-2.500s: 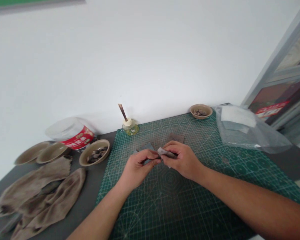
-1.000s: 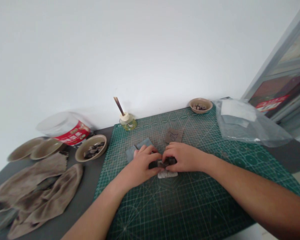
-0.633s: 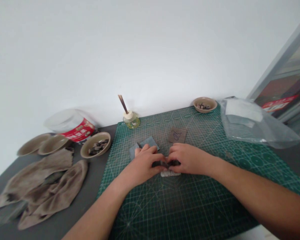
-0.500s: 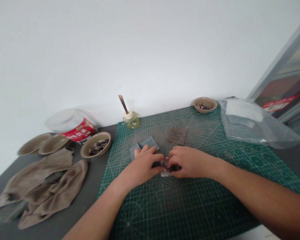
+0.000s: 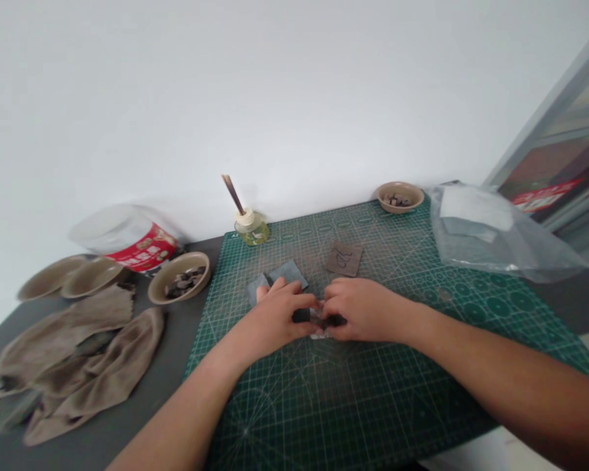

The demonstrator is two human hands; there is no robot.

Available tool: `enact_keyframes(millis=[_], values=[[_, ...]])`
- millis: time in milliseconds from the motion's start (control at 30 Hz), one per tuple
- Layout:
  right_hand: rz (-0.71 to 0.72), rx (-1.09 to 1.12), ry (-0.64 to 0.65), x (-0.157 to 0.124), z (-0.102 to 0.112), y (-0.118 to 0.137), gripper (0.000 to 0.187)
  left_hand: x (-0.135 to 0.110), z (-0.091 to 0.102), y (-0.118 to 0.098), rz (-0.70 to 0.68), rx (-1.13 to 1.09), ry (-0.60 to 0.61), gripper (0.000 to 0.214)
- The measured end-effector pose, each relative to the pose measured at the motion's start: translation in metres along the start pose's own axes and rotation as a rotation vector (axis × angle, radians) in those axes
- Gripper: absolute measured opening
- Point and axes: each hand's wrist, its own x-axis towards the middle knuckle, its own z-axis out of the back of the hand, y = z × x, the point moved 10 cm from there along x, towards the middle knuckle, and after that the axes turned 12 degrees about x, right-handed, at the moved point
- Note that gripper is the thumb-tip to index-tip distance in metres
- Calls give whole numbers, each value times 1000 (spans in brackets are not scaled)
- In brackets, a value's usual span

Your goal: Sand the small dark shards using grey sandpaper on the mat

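Both my hands meet over the middle of a green cutting mat (image 5: 373,392). My left hand (image 5: 279,311) and my right hand (image 5: 356,311) pinch at a small pale grey piece (image 5: 319,335), mostly hidden by the fingers, so its kind does not show. Beyond my left hand lie blue-grey squares (image 5: 289,271), partly covered by its fingers. A brown square (image 5: 344,259) with a dark drawn squiggle rests flat, just past my right hand.
Left of the mat are a bowl of small dark pieces (image 5: 179,278), other bowls (image 5: 95,278), a tub with a red label (image 5: 127,242) and crumpled brown cloths (image 5: 93,366). Toward the wall stand a reed diffuser (image 5: 252,229) and another bowl (image 5: 400,197). A clear plastic bag (image 5: 500,235) lies right.
The whole view has shifted slightly, so everything sits a little further left and higher. Both hands keep nearly the same pose at the small piece.
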Motion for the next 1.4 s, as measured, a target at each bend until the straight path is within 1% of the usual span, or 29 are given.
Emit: enact_keyframes(millis=[67, 100, 233, 300, 400, 467, 533, 600, 667, 700, 800, 867, 967, 1033, 1133, 1200, 1300, 1400], values=[[41, 21, 43, 0, -4, 4, 17, 0, 0, 1, 7, -5, -1, 28], [32, 18, 53, 1, -4, 2, 17, 0, 0, 2, 9, -9, 1, 29], [-71, -47, 1, 0, 4, -10, 21, 0, -2, 2, 9, -10, 18, 28], [-45, -35, 14, -1, 4, -7, 22, 0, -3, 2, 16, -14, 23, 28], [-5, 1, 77, -3, -1, -4, 19, 0, -3, 3, 25, -39, 25, 32], [-29, -13, 70, -3, -1, -6, 18, 0, -3, 3, 23, -46, 28, 34], [-40, -36, 35, -2, 2, -6, 19, 0, -3, 2, 25, -40, 32, 32], [3, -19, 34, -1, 1, 0, 19, 0, -3, 3, 35, -33, 34, 30], [57, 9, 71, -2, -4, 6, 17, 0, -3, 3, 46, -31, 40, 30], [62, 9, 83, -2, -5, 6, 16, 0, -3, 3, 49, -32, 43, 31], [1, -51, 34, -1, 0, -2, 20, -1, -2, 2, 46, -35, 50, 33], [5, -50, 14, -1, 2, -3, 23, -1, -2, 3, 49, -37, 55, 31], [67, 12, 67, -2, -4, 2, 20, -1, -3, 4, 68, -49, 64, 33], [45, 14, 77, -2, -5, -1, 18, -1, -3, 4, 69, -56, 63, 36], [-34, -27, 4, -1, 1, -8, 21, -2, -2, 3, 58, -54, 55, 33], [-6, -9, -5, 0, 0, -4, 23, -2, -2, 3, 60, -57, 54, 30], [80, 68, 60, -2, -5, 7, 19, -3, -3, 4, 65, -67, 54, 32], [79, 99, 88, -5, -3, 7, 19, -4, -3, 4, 65, -73, 50, 36]])
